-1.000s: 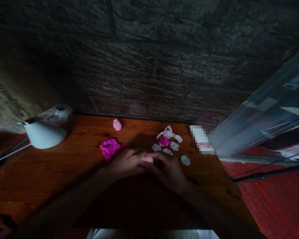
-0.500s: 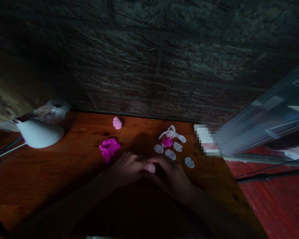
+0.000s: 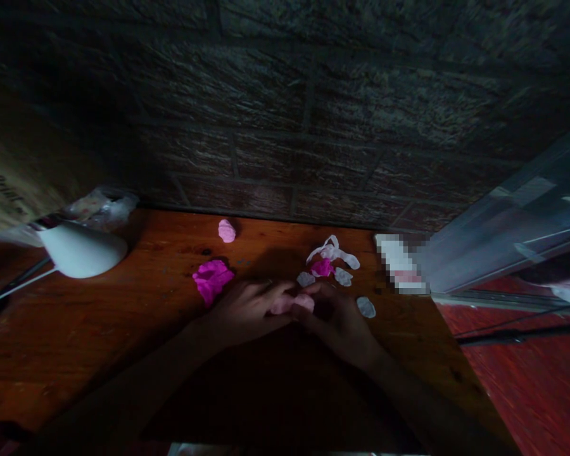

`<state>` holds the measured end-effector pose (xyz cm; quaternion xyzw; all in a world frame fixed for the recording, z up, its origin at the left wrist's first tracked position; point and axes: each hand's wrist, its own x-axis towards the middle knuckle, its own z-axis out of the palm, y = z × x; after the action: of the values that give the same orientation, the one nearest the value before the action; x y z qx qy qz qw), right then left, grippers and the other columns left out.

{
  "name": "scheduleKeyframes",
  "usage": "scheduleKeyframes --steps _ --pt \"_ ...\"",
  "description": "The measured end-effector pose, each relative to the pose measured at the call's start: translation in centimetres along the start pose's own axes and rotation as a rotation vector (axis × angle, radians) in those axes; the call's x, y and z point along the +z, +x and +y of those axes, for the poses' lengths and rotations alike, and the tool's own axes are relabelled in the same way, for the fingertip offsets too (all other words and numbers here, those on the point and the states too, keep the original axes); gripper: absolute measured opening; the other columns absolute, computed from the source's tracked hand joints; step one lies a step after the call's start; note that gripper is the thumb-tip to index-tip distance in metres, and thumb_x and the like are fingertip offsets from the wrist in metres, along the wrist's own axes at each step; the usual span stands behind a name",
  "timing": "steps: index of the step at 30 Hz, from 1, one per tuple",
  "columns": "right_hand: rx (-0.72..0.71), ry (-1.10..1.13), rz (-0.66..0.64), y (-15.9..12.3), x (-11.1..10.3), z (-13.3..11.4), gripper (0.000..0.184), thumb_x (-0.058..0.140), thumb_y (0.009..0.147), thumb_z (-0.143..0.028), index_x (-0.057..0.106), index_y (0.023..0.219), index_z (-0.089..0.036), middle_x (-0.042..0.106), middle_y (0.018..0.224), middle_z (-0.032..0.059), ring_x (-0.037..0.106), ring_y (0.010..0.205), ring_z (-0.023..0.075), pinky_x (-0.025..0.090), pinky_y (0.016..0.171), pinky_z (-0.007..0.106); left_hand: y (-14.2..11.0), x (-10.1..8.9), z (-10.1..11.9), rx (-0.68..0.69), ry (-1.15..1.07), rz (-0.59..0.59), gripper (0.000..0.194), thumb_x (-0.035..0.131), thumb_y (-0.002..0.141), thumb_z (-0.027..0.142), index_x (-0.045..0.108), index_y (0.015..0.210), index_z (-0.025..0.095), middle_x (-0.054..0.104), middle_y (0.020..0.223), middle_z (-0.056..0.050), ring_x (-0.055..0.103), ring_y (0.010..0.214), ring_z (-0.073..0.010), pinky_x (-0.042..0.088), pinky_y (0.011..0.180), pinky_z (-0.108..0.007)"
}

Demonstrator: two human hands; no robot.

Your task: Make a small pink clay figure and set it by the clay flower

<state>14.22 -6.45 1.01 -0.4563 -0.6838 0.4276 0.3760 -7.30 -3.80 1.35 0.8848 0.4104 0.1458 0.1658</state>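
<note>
Between my two hands is a piece of pale pink modelling clay (image 3: 304,302), pinched by the fingers low over the wooden table. My left hand (image 3: 249,309) is closed on its left side, and my right hand (image 3: 339,324) grips the right end between thumb and fingers. Just left of my left hand lies a crumpled magenta clay piece (image 3: 212,280). Farther back sits a pink clay lump (image 3: 227,231). Beyond my right hand are a small magenta clay piece (image 3: 322,267), whitish strips (image 3: 348,258) and flat petal-like pieces (image 3: 366,307). Deep shadow blurs the fingertips.
A white lamp-like cone (image 3: 83,251) stands on the left of the table (image 3: 166,253), near a brown paper bag (image 3: 4,196) and clear plastic. A brick wall (image 3: 266,152) borders the back. A pixelated white object (image 3: 401,265) lies at the right, beside a translucent panel (image 3: 484,234).
Both hands have shifted slightly right and away from me. More of the pink clay shows between them, and the right hand now covers one petal-like piece. The view has turned slightly.
</note>
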Motion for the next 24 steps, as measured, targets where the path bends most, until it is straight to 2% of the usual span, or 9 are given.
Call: scheduleKeyframes --steps 2,4,7,9,13,16,18,21,24 --pt "0.076 0.078 -0.008 0.0 0.2 0.4 0.019 0.07 0.092 -0.04 0.064 0.099 -0.023 0.072 0.077 -0.0002 0.068 0.061 0.0162 0.052 0.054 0.027 -0.2 0.1 -0.3 0.044 0.003 0.078 0.038 0.058 0.101 0.05 0.067 0.127 0.024 0.077 0.121 -0.006 0.075 0.105 -0.0249 0.055 0.09 -0.033" --pt "0.083 0.086 -0.025 0.0 0.4 0.7 0.021 0.065 0.095 -0.04 0.063 0.105 -0.023 0.073 0.079 0.0007 0.068 0.059 0.0159 0.054 0.055 0.028 -0.2 0.2 -0.4 0.111 0.017 0.086 0.035 0.055 0.103 0.048 0.069 0.123 0.023 0.077 0.121 -0.007 0.074 0.107 -0.0246 0.054 0.093 -0.034" --pt "-0.009 -0.014 -0.017 -0.2 0.4 0.7 0.036 0.071 0.092 -0.037 0.061 0.123 -0.022 0.078 0.097 0.0051 0.074 0.077 0.0193 0.058 0.07 0.031 -0.2 0.4 -0.6 0.135 0.054 0.064 0.026 0.057 0.103 0.039 0.071 0.115 0.02 0.078 0.111 -0.007 0.074 0.098 -0.0225 0.056 0.087 -0.032" --pt "-0.051 -0.071 -0.027 -0.2 0.4 0.5 0.042 0.076 0.089 -0.036 0.062 0.127 -0.022 0.08 0.103 0.0056 0.076 0.087 0.0209 0.058 0.076 0.031 -0.2 0.6 -0.8 0.162 0.079 0.066 0.019 0.059 0.102 0.03 0.071 0.112 0.019 0.078 0.105 -0.006 0.073 0.095 -0.0205 0.056 0.086 -0.03" --pt "-0.052 -0.09 -0.074 -0.1 0.4 0.1 0.023 0.07 0.095 -0.035 0.069 0.114 -0.021 0.079 0.096 0.0028 0.073 0.083 0.0175 0.055 0.074 0.028 -0.3 0.9 -1.2 0.292 0.071 0.129 0.016 0.056 0.103 0.02 0.071 0.108 0.019 0.075 0.095 -0.004 0.069 0.086 -0.0161 0.054 0.081 -0.026" --pt "-0.076 -0.081 -0.124 -0.2 0.0 0.0 0.02 0.07 0.096 -0.032 0.069 0.112 -0.019 0.076 0.092 0.0016 0.07 0.08 0.0153 0.053 0.072 0.026 -0.4 0.7 -1.3 0.377 0.019 0.13 0.022 0.052 0.105 0.022 0.07 0.094 0.018 0.071 0.084 -0.002 0.065 0.076 -0.0136 0.049 0.072 -0.023" --pt "-0.092 -0.043 -0.177 -0.3 -0.4 -0.2 0.017 0.071 0.095 -0.03 0.069 0.108 -0.019 0.075 0.091 0.0012 0.068 0.08 0.0144 0.052 0.072 0.025 -0.4 0.3 -1.2 0.395 -0.086 0.088 0.033 0.049 0.107 0.028 0.07 0.084 0.017 0.069 0.078 -0.002 0.062 0.071 -0.0126 0.045 0.067 -0.023" --pt "-0.087 0.108 -0.259 -0.7 -1.0 -0.7 0.013 0.073 0.094 -0.027 0.07 0.105 -0.021 0.073 0.092 0.0005 0.067 0.08 0.0126 0.052 0.071 0.024 -0.3 -0.9 -0.9 0.361 -0.358 -0.082 0.044 0.052 0.106 0.04 0.067 0.072 0.016 0.064 0.067 0.0 0.058 0.063 -0.0113 0.039 0.059 -0.023" --pt "-0.071 0.276 -0.266 -0.9 -1.1 -1.3 0.015 0.077 0.09 -0.023 0.07 0.104 -0.022 0.071 0.09 -0.0013 0.066 0.077 0.0108 0.052 0.068 0.022 -0.1 -2.2 -0.7 0.282 -0.636 -0.24 0.046 0.055 0.103 0.045 0.065 0.07 0.016 0.058 0.059 0.002 0.052 0.055 -0.0096 0.035 0.054 -0.021"
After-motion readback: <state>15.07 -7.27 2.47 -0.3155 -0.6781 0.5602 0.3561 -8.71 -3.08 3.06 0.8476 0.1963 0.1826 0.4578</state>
